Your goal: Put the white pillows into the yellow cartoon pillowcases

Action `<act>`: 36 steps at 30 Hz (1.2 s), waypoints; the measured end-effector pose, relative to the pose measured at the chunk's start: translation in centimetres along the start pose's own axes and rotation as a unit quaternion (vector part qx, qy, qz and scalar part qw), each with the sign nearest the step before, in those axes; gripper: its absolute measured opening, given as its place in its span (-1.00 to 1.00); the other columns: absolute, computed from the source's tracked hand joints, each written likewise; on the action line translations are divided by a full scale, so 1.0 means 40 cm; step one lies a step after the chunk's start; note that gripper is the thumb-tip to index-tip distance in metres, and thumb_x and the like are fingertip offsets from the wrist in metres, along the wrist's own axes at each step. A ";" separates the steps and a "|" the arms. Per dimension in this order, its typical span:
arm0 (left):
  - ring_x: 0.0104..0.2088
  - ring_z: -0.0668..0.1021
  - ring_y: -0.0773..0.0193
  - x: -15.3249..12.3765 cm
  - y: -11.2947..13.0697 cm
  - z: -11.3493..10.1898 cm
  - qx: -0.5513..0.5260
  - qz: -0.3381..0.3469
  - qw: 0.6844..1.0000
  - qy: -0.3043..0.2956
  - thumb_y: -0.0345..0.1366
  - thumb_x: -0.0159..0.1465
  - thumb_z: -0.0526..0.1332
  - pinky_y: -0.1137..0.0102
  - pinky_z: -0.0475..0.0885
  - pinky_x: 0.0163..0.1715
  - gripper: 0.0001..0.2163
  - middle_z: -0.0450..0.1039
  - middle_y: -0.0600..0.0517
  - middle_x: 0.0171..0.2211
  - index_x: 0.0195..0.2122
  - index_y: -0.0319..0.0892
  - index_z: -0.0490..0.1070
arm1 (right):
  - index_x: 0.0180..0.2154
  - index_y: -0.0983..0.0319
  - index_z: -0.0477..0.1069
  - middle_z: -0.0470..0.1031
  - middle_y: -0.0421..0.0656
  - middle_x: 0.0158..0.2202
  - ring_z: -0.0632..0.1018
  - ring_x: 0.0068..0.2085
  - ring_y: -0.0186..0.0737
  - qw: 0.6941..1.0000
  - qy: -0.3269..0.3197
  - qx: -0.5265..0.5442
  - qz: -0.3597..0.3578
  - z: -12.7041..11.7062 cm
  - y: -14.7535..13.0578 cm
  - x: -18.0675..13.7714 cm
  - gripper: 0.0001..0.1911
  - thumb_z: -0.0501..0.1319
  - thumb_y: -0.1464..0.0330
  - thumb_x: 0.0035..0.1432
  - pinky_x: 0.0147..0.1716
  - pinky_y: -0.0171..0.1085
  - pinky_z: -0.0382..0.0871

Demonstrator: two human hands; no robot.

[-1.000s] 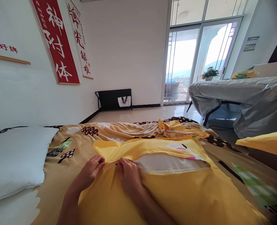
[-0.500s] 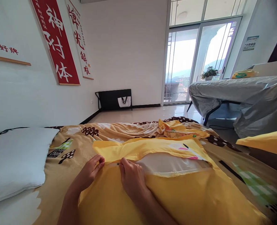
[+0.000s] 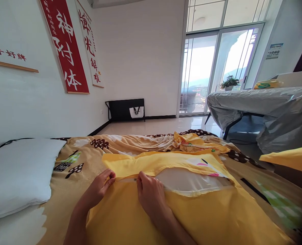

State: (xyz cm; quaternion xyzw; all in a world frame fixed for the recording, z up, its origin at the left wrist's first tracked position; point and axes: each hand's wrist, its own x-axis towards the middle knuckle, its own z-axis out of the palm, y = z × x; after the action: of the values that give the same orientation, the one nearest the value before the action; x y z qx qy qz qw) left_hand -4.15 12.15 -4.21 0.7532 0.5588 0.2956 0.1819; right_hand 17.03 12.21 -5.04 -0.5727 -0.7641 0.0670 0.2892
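Note:
A yellow pillowcase [image 3: 122, 211] lies before me with a white pillow [image 3: 191, 182] inside, showing through a gap in the case on the right. Along this opening runs a zipper [image 3: 134, 179], its small dark slider visible just left of my right hand. My left hand [image 3: 102, 185] pinches the case's fabric at the left end of the opening. Closed beside the slider, my right hand [image 3: 151, 190] appears to grip the zipper's pull, though its fingertips hide the pull itself. Pink and white print marks the case's far flap.
A bare white pillow [image 3: 20, 177] lies to the left on a tan patterned blanket [image 3: 76, 146]. Crumpled yellow cloth [image 3: 191, 140] sits beyond the case, and another yellow piece [image 3: 291, 158] is at the right edge. A plastic-covered table [image 3: 258, 98] stands at the back right.
My right hand and the zipper slider have moved a little to the right along the opening. My left hand keeps its hold at the left end. The view has shifted slightly.

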 end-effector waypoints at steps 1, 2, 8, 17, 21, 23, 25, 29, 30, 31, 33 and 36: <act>-0.32 0.39 0.21 0.000 -0.002 0.000 -0.001 0.001 1.000 -0.001 -0.09 0.31 -0.03 0.35 0.27 -0.27 -0.75 0.33 0.05 -0.37 -0.37 -0.12 0.25 | -0.38 0.19 0.36 0.55 -0.19 -0.40 0.48 -0.41 -0.29 1.000 -0.004 -0.003 0.003 -0.004 0.000 -0.001 -0.81 0.02 0.44 0.25 -0.48 -0.26 -0.14; -0.32 0.38 0.21 0.000 -0.004 0.000 -0.002 0.001 1.000 -0.001 -0.09 0.31 -0.03 0.35 0.27 -0.27 -0.75 0.33 0.05 -0.37 -0.37 -0.12 0.25 | -0.38 0.19 0.36 0.56 -0.19 -0.38 0.49 -0.40 -0.29 1.000 -0.009 -0.006 0.007 -0.009 0.000 -0.001 -0.81 0.02 0.44 0.24 -0.48 -0.27 -0.14; -0.32 0.39 0.20 0.000 -0.009 -0.004 -0.005 -0.003 1.000 0.002 -0.09 0.31 -0.04 0.34 0.27 -0.27 -0.75 0.34 0.04 -0.36 -0.37 -0.12 0.25 | -0.34 0.18 0.37 0.56 -0.19 -0.33 0.52 -0.36 -0.26 0.998 -0.038 -0.031 0.038 -0.042 0.020 0.002 -0.80 0.00 0.43 0.26 -0.50 -0.28 -0.16; -0.31 0.41 0.18 -0.005 -0.015 -0.004 -0.003 0.004 1.000 0.012 -0.11 0.30 -0.03 0.33 0.28 -0.26 -0.76 0.35 0.02 -0.36 -0.38 -0.14 0.26 | -0.27 0.16 0.35 0.58 -0.18 -0.36 0.56 -0.35 -0.20 0.994 -0.076 -0.084 0.006 -0.070 0.070 -0.009 -0.81 -0.02 0.43 0.28 -0.51 -0.27 -0.18; -0.30 0.42 0.18 -0.004 -0.002 -0.001 -0.009 0.012 1.000 0.006 -0.13 0.31 -0.02 0.33 0.31 -0.25 -0.77 0.37 0.02 -0.36 -0.38 -0.13 0.26 | -0.27 0.15 0.34 0.57 -0.18 -0.36 0.56 -0.34 -0.19 0.994 -0.066 -0.087 0.005 -0.096 0.127 -0.023 -0.79 -0.05 0.38 0.31 -0.50 -0.29 -0.13; -0.30 0.42 0.18 -0.004 0.003 -0.001 -0.012 0.015 1.000 0.006 -0.13 0.31 -0.02 0.33 0.32 -0.25 -0.77 0.37 0.02 -0.36 -0.38 -0.13 0.26 | -0.28 0.15 0.34 0.57 -0.18 -0.35 0.55 -0.32 -0.19 0.995 -0.065 -0.078 0.013 -0.113 0.155 -0.030 -0.79 -0.05 0.37 0.30 -0.49 -0.30 -0.09; -0.31 0.42 0.18 -0.004 0.003 -0.001 -0.012 0.017 1.000 0.007 -0.13 0.31 -0.03 0.33 0.32 -0.25 -0.76 0.37 0.02 -0.36 -0.39 -0.13 0.26 | -0.29 0.14 0.34 0.57 -0.18 -0.34 0.55 -0.32 -0.19 0.995 -0.059 -0.074 0.023 -0.129 0.181 -0.036 -0.78 -0.06 0.36 0.30 -0.48 -0.30 -0.07; -0.33 0.41 0.20 -0.005 -0.009 0.000 -0.008 0.012 1.000 0.012 -0.12 0.30 -0.02 0.34 0.31 -0.28 -0.75 0.37 0.02 -0.37 -0.39 -0.14 0.27 | -0.32 0.14 0.33 0.55 -0.15 -0.39 0.52 -0.35 -0.18 0.996 -0.039 -0.069 0.034 -0.159 0.236 -0.044 -0.76 -0.08 0.33 0.28 -0.45 -0.30 0.00; -0.33 0.42 0.20 -0.006 -0.013 0.000 -0.008 0.011 1.000 0.013 -0.12 0.30 -0.01 0.35 0.31 -0.28 -0.76 0.37 0.03 -0.37 -0.39 -0.14 0.27 | -0.34 0.14 0.33 0.54 -0.15 -0.40 0.51 -0.35 -0.18 0.997 -0.037 -0.062 0.033 -0.166 0.253 -0.045 -0.75 -0.08 0.31 0.28 -0.44 -0.30 0.03; -0.33 0.42 0.20 -0.006 -0.015 0.000 -0.008 0.010 1.000 0.015 -0.13 0.30 -0.01 0.35 0.32 -0.28 -0.76 0.37 0.03 -0.37 -0.39 -0.14 0.28 | -0.35 0.14 0.32 0.53 -0.15 -0.40 0.51 -0.35 -0.18 0.997 -0.034 -0.053 0.034 -0.172 0.274 -0.047 -0.75 -0.08 0.29 0.28 -0.43 -0.30 0.06; -0.33 0.43 0.20 -0.006 -0.018 0.001 -0.009 0.003 1.000 0.018 -0.12 0.30 0.00 0.35 0.32 -0.28 -0.76 0.38 0.03 -0.38 -0.39 -0.14 0.28 | -0.35 0.13 0.32 0.53 -0.14 -0.37 0.51 -0.33 -0.16 0.998 -0.021 -0.031 0.045 -0.182 0.320 -0.051 -0.73 -0.09 0.25 0.27 -0.41 -0.30 0.10; -0.34 0.43 0.20 -0.006 -0.014 0.002 -0.003 -0.007 1.000 0.019 -0.09 0.30 -0.01 0.36 0.32 -0.30 -0.73 0.38 0.04 -0.39 -0.40 -0.14 0.29 | -0.34 0.12 0.33 0.54 -0.14 -0.34 0.51 -0.32 -0.15 0.998 -0.004 0.007 0.067 -0.192 0.391 -0.060 -0.72 -0.08 0.19 0.24 -0.41 -0.29 0.15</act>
State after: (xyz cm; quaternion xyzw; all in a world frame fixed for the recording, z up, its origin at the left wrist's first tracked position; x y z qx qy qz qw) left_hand -4.58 12.10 -4.66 0.7426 0.5667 0.3105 0.1759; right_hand 34.52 13.50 -6.37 -0.6205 -0.7244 0.0942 0.2852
